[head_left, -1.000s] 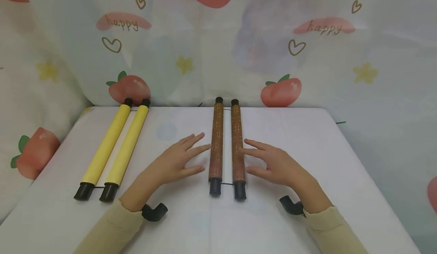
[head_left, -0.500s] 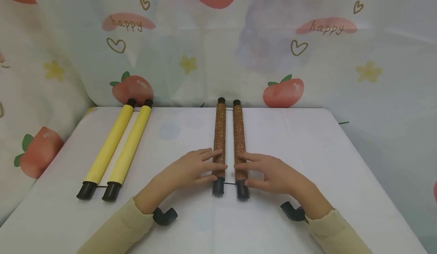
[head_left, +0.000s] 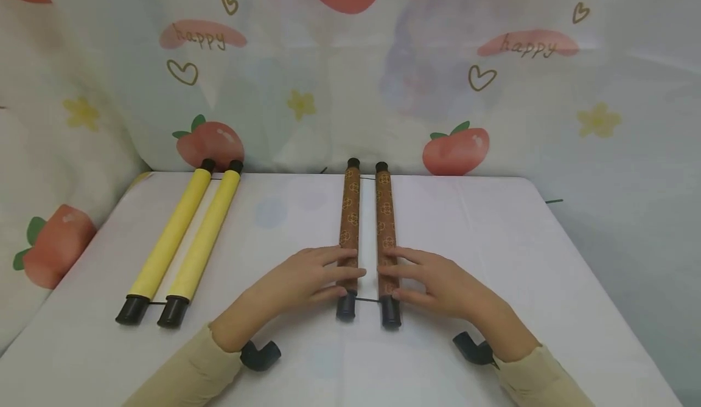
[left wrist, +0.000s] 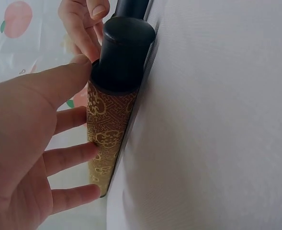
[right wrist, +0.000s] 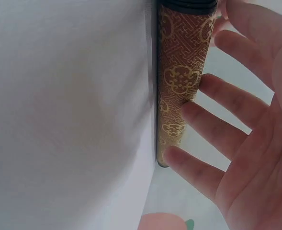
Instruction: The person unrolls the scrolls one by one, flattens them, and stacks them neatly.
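A brown scroll with gold patterns lies in the middle of the table, its left roller (head_left: pixel 351 212) and right roller (head_left: pixel 385 206) parallel and a little apart. Black knobs cap the ends of both. My left hand (head_left: pixel 298 279) lies over the near part of the left roller, fingers spread and fairly straight; in the left wrist view its thumb (left wrist: pixel 66 79) is by the black knob (left wrist: pixel 126 52). Likewise my right hand (head_left: pixel 440 282) has its spread fingers on the near part of the right roller. In the right wrist view those fingers (right wrist: pixel 212 127) lie along the patterned roller (right wrist: pixel 181 72).
A yellow scroll (head_left: pixel 205 243) with two black-knobbed rollers lies at the table's left. The white tabletop (head_left: pixel 476 218) meets a fruit-printed cloth backdrop (head_left: pixel 350 90) behind. Black curved pieces (head_left: pixel 261 356) show under both wrists.
Both hands have come nearer the table's front and inward, from beside the brown rollers to over them. The gap between the rollers is slightly wider now. The yellow scroll stays put.
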Demonstrator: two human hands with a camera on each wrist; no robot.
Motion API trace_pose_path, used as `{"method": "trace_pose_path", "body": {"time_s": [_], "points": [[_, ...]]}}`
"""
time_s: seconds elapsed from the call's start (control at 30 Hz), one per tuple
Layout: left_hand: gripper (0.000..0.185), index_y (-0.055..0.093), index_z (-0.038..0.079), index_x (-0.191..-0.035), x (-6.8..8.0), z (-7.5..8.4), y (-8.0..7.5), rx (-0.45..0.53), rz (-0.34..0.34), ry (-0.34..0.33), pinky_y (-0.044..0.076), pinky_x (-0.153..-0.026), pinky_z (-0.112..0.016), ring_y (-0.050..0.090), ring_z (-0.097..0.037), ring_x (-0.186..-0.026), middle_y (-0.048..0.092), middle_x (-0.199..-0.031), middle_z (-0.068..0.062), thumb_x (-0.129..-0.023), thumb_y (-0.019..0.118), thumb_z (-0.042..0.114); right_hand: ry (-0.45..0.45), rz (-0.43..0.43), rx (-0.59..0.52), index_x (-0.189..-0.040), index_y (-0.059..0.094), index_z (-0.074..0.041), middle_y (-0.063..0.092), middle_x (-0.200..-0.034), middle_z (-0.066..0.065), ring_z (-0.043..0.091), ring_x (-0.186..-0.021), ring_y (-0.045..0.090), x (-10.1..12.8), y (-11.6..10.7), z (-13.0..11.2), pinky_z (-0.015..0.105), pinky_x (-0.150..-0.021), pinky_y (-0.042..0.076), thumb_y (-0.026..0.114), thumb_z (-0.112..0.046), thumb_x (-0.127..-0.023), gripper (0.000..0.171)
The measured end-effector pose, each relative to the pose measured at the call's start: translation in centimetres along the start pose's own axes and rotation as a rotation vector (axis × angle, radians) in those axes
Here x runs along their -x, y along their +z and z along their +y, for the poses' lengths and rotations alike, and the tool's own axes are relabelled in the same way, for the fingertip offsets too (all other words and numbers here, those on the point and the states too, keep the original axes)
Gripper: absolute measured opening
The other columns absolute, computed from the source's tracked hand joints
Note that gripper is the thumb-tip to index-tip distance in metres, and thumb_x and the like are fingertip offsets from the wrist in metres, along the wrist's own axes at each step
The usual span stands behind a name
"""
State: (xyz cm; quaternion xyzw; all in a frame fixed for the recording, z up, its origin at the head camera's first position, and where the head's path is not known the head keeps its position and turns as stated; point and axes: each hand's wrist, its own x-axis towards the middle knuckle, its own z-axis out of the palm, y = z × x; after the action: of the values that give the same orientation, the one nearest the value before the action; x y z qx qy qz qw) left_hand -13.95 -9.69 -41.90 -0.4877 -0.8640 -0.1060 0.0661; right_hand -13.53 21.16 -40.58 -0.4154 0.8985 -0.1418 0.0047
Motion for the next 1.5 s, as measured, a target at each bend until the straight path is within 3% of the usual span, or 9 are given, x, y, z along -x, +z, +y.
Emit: {"method": "trace_pose_path", "body": {"time_s": [0.2, 0.4, 0.57, 0.8, 0.93, 1.13, 1.33, 1.5], "points": [[0.033, 0.064, 0.029, -0.131, 0.3, 0.0, 0.0, 0.003, -0.010, -0.037, 0.043, -0.108, -0.043, 0.042, -0.024, -0.142, 0.045, -0.154, -0.002, -0.100, 0.058, 0.040, 0.044, -0.025, -0.004, -0.131, 0.066, -0.033, 0.049, -0.150, 0.001, 0.024, -0.132, 0.053, -0.3, -0.2, 0.0, 0.045, -0.103, 0.047, 0.066, -0.049, -0.093, 0.040], [0.030, 0.064, 0.025, -0.127, 0.1, 0.0, -0.1, 0.029, 0.006, -0.018, 0.041, -0.111, -0.043, 0.044, -0.032, -0.140, 0.050, -0.151, -0.005, -0.100, 0.060, 0.037, 0.024, 0.004, -0.009, -0.126, 0.067, -0.029, 0.048, -0.151, 0.001, 0.021, -0.136, 0.049, -0.1, 0.0, 0.2, 0.044, -0.106, 0.046, 0.068, -0.047, -0.092, 0.039], [0.034, 0.064, 0.025, -0.131, 0.1, -0.1, 0.0, 0.013, 0.035, 0.000, 0.043, -0.109, -0.041, 0.048, -0.028, -0.137, 0.053, -0.147, -0.005, -0.100, 0.061, 0.036, -0.009, 0.047, 0.025, -0.127, 0.068, -0.029, 0.052, -0.147, 0.001, 0.021, -0.134, 0.051, 0.1, 0.0, 0.4, 0.044, -0.104, 0.047, 0.068, -0.045, -0.092, 0.038], [0.033, 0.064, 0.029, -0.133, 0.1, -0.3, -0.1, -0.041, 0.037, -0.044, 0.046, -0.105, -0.039, 0.050, -0.020, -0.133, 0.053, -0.142, 0.000, -0.101, 0.058, 0.038, -0.059, 0.108, 0.064, -0.120, 0.072, -0.029, 0.056, -0.142, 0.006, 0.023, -0.128, 0.054, 0.2, 0.0, 0.7, 0.045, -0.100, 0.049, 0.071, -0.042, -0.091, 0.032], [0.029, 0.067, 0.025, -0.126, 0.2, -0.4, -0.1, -0.018, 0.050, -0.040, 0.042, -0.109, -0.039, 0.047, -0.026, -0.138, 0.052, -0.146, -0.003, -0.101, 0.058, 0.038, -0.070, 0.112, 0.036, -0.115, 0.072, -0.025, 0.057, -0.142, 0.008, 0.027, -0.131, 0.053, 0.1, 0.0, 0.8, 0.047, -0.102, 0.047, 0.073, -0.041, -0.089, 0.031], [0.025, 0.064, 0.021, -0.122, 0.4, -0.5, -0.1, 0.021, 0.045, -0.055, 0.041, -0.111, -0.039, 0.044, -0.030, -0.141, 0.055, -0.145, -0.004, -0.101, 0.058, 0.035, -0.009, 0.074, 0.029, -0.113, 0.072, -0.027, 0.060, -0.138, 0.003, 0.024, -0.131, 0.054, 0.1, -0.1, 0.7, 0.045, -0.103, 0.047, 0.072, -0.044, -0.089, 0.029], [0.030, 0.067, 0.028, -0.127, 0.5, -0.5, -0.3, -0.031, 0.058, -0.059, 0.045, -0.107, -0.038, 0.051, -0.022, -0.134, 0.058, -0.137, -0.002, -0.099, 0.062, 0.036, -0.064, 0.123, 0.067, -0.114, 0.076, -0.030, 0.061, -0.135, 0.004, 0.022, -0.127, 0.055, 0.1, 0.0, 1.0, 0.045, -0.102, 0.048, 0.072, -0.045, -0.089, 0.029], [0.026, 0.070, 0.025, -0.122, 0.6, -0.6, -0.3, -0.015, 0.050, -0.061, 0.041, -0.111, -0.040, 0.048, -0.028, -0.138, 0.056, -0.143, -0.003, -0.099, 0.061, 0.036, -0.087, 0.152, 0.065, -0.105, 0.077, -0.027, 0.061, -0.135, 0.006, 0.025, -0.129, 0.054, 0.0, 0.1, 1.1, 0.045, -0.104, 0.046, 0.074, -0.044, -0.087, 0.025]]}}
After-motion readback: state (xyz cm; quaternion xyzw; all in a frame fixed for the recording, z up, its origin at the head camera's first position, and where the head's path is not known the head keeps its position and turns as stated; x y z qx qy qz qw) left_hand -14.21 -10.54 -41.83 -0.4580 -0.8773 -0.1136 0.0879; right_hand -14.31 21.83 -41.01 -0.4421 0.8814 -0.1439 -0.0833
